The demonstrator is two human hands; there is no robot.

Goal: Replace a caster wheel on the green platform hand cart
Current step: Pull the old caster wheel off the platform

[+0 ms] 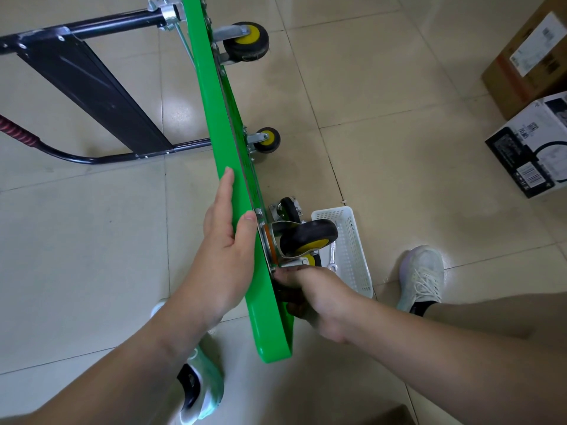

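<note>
The cart [236,167] stands on edge. The left hand [228,240] grips its deck rim; the right hand [313,289] is closed at the caster [306,239] base, beside a basket [352,246].

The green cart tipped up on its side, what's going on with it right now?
A person has the green platform cart standing on edge on the tiled floor. The left hand grips the deck's edge to steady it, while the right hand works at the mounting plate of the nearest caster wheel. A loose caster lies on the floor beside a white basket holding a wrench.
</note>
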